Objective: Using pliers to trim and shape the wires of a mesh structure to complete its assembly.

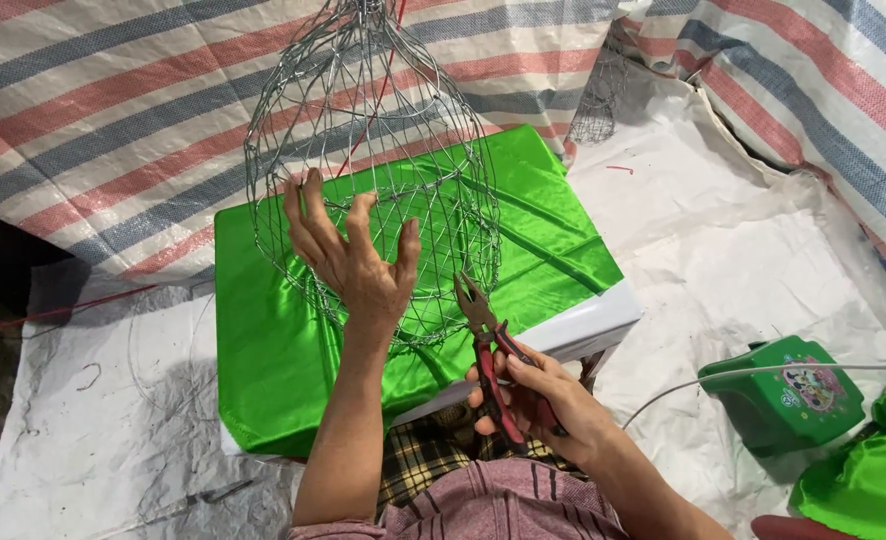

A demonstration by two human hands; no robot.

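Gripping red-handled pliers (493, 370), right hand (538, 400) — left hand (353, 255) (fingers spread) touches wire cage (383, 150).

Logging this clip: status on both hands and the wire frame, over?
Left hand spread against wire frame. Right hand gripping red-handled pliers, tips near frame's lower edge. Nothing blocking.

Above the left hand's fingers (308, 205) the wire cage (373, 170) is cut off by the top edge; the pliers' (493, 360) handle ends hide inside the right hand's fingers (498, 395)
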